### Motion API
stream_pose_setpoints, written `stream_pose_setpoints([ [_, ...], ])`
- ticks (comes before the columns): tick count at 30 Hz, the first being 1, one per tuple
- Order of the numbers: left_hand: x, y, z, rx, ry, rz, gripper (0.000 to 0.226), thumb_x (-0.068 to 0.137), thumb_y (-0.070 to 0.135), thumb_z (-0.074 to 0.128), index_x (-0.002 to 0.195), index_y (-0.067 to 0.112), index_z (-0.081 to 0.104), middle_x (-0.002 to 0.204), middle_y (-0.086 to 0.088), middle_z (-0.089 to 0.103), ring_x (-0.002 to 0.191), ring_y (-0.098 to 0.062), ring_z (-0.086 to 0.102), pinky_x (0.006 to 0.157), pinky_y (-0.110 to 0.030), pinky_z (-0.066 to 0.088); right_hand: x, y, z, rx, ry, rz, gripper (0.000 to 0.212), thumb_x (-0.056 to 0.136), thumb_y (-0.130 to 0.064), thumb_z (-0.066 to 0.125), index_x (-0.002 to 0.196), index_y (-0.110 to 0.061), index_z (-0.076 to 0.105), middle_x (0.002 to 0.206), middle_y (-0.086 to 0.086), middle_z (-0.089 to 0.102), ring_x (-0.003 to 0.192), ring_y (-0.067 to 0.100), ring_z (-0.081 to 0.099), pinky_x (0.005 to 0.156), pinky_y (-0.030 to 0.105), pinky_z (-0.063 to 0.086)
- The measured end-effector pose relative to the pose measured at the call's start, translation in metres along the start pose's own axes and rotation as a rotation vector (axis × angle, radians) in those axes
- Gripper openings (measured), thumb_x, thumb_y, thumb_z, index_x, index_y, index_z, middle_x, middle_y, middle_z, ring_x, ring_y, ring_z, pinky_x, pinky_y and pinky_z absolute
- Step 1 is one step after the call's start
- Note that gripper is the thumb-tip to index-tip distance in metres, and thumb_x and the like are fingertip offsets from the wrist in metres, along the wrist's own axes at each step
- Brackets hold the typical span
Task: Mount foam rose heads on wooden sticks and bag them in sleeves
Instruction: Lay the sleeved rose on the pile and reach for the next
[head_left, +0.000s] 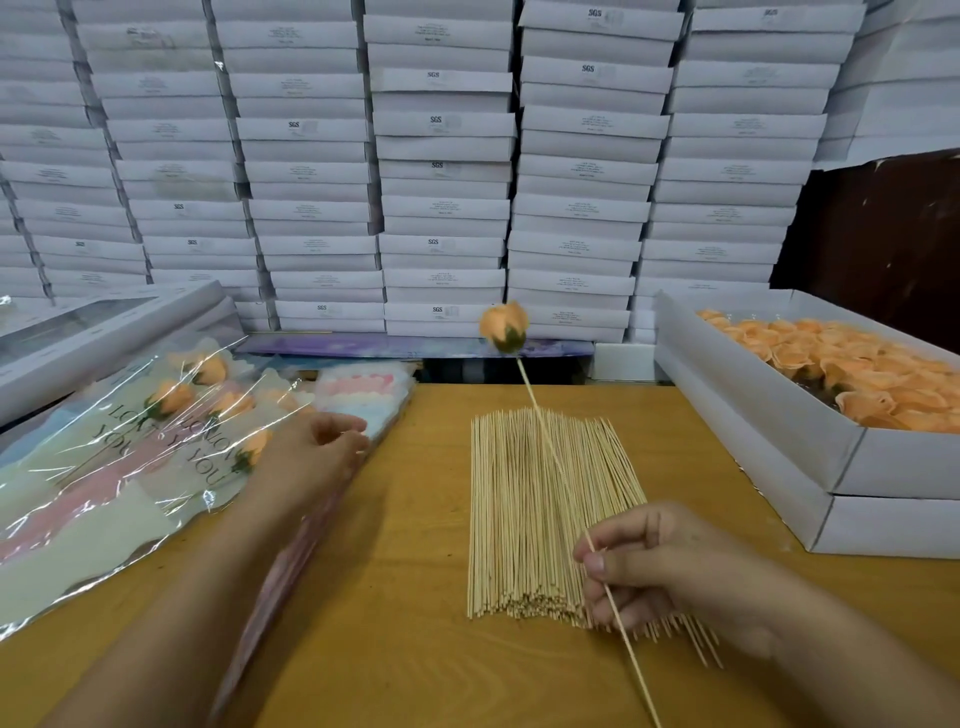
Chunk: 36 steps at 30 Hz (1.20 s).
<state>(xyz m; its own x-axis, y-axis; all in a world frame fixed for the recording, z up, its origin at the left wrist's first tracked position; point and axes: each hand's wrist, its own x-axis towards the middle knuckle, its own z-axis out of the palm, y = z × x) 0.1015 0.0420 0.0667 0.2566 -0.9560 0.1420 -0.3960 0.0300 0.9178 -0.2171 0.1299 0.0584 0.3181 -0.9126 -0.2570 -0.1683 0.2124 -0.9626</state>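
My right hand (660, 561) pinches a thin wooden stick (550, 447) that slants up and away, with an orange foam rose head (504, 325) mounted on its far tip. A flat pile of bare wooden sticks (524, 514) lies on the wooden table under that hand. My left hand (317, 452) rests on the stack of clear sleeves (358, 400) at the left, its fingers curled at a sleeve's edge; whether it grips one is unclear. Several bagged roses in printed sleeves (130, 467) lie further left.
A white box (753, 415) full of orange rose heads (852, 369) stands at the right on another white box. Stacked white boxes (441, 156) form a wall behind the table. A lidded box (104, 332) sits at the back left.
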Motion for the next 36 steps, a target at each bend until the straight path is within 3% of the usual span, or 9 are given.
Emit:
stream_pose_setpoints([
  [2, 0.015, -0.012, -0.011, 0.467, 0.031, 0.109, 0.021, 0.098, 0.014, 0.059, 0.115, 0.014, 0.07, 0.122, -0.009, 0.069, 0.11, -0.028, 0.064, 0.095, -0.039, 0.048, 0.002, 0.001, -0.002, 0.028, 0.039, -0.016, 0.016, 0.081, -0.008, 0.075, 0.096, -0.002, 0.074, 0.084, 0.021, 0.073, 0.07, 0.025, 0.071, 0.055, 0.026, 0.058],
  [4, 0.025, -0.025, -0.016, 0.771, -0.002, 0.109, 0.037, 0.1, 0.025, 0.055, 0.134, 0.011, 0.059, 0.135, -0.012, 0.062, 0.121, -0.03, 0.058, 0.1, -0.038, 0.044, 0.003, 0.001, -0.005, 0.051, 0.057, -0.03, 0.013, 0.079, -0.01, 0.076, 0.091, -0.004, 0.076, 0.085, 0.02, 0.073, 0.07, 0.024, 0.071, 0.055, 0.026, 0.058],
  [7, 0.027, -0.043, -0.014, 0.992, -0.147, 0.094, 0.049, 0.1, 0.045, 0.053, 0.135, 0.011, 0.05, 0.135, -0.011, 0.057, 0.119, -0.025, 0.056, 0.097, -0.036, 0.047, 0.003, 0.002, -0.006, 0.063, 0.058, -0.039, 0.017, 0.07, -0.017, 0.08, 0.085, -0.009, 0.079, 0.085, 0.019, 0.073, 0.07, 0.024, 0.071, 0.055, 0.026, 0.058],
  [10, 0.027, -0.059, -0.012, 1.146, -0.217, 0.123, 0.053, 0.101, 0.055, 0.041, 0.132, 0.012, 0.046, 0.14, -0.01, 0.05, 0.126, -0.024, 0.05, 0.106, -0.035, 0.043, 0.004, 0.003, -0.007, 0.07, 0.063, -0.047, 0.021, 0.068, -0.018, 0.08, 0.086, -0.008, 0.079, 0.084, 0.018, 0.073, 0.069, 0.023, 0.071, 0.054, 0.026, 0.057],
  [17, 0.017, -0.063, 0.0, 1.21, -0.136, 0.213, 0.041, 0.107, 0.043, 0.029, 0.129, 0.016, 0.05, 0.129, -0.002, 0.056, 0.118, -0.016, 0.053, 0.096, -0.03, 0.045, 0.005, 0.004, -0.008, 0.04, 0.093, -0.042, 0.015, 0.082, -0.008, 0.076, 0.096, -0.002, 0.074, 0.083, 0.017, 0.074, 0.069, 0.022, 0.071, 0.054, 0.025, 0.057],
  [22, 0.013, -0.062, 0.002, 1.213, -0.121, 0.224, 0.049, 0.107, 0.046, 0.021, 0.132, 0.015, 0.049, 0.133, -0.005, 0.055, 0.127, -0.021, 0.051, 0.103, -0.034, 0.043, 0.005, 0.003, -0.007, 0.029, 0.107, -0.04, 0.015, 0.086, -0.006, 0.072, 0.1, 0.001, 0.071, 0.081, 0.015, 0.073, 0.068, 0.021, 0.07, 0.054, 0.025, 0.057],
  [25, 0.016, -0.06, -0.002, 1.194, -0.096, 0.226, 0.038, 0.107, 0.035, 0.029, 0.131, 0.016, 0.051, 0.131, -0.003, 0.056, 0.121, -0.018, 0.054, 0.1, -0.032, 0.048, 0.004, 0.004, -0.007, 0.026, 0.114, -0.039, 0.015, 0.086, -0.005, 0.072, 0.1, 0.001, 0.071, 0.08, 0.015, 0.073, 0.067, 0.021, 0.07, 0.054, 0.024, 0.056],
  [32, 0.019, -0.055, -0.005, 1.21, -0.043, 0.22, 0.02, 0.103, 0.032, 0.047, 0.107, 0.023, 0.064, 0.083, 0.009, 0.055, 0.082, -0.009, 0.06, 0.073, -0.023, 0.054, 0.005, 0.003, -0.006, 0.018, 0.117, -0.039, 0.013, 0.087, -0.004, 0.071, 0.1, 0.0, 0.072, 0.08, 0.015, 0.073, 0.067, 0.021, 0.07, 0.054, 0.024, 0.056],
  [36, 0.017, -0.054, -0.006, 1.163, -0.051, 0.245, 0.037, 0.106, 0.043, 0.034, 0.106, 0.022, 0.065, 0.081, 0.009, 0.052, 0.078, -0.009, 0.06, 0.073, -0.024, 0.053, 0.005, 0.003, -0.006, 0.015, 0.118, -0.05, 0.012, 0.088, -0.005, 0.071, 0.099, -0.001, 0.072, 0.08, 0.014, 0.073, 0.067, 0.019, 0.069, 0.055, 0.025, 0.056],
])
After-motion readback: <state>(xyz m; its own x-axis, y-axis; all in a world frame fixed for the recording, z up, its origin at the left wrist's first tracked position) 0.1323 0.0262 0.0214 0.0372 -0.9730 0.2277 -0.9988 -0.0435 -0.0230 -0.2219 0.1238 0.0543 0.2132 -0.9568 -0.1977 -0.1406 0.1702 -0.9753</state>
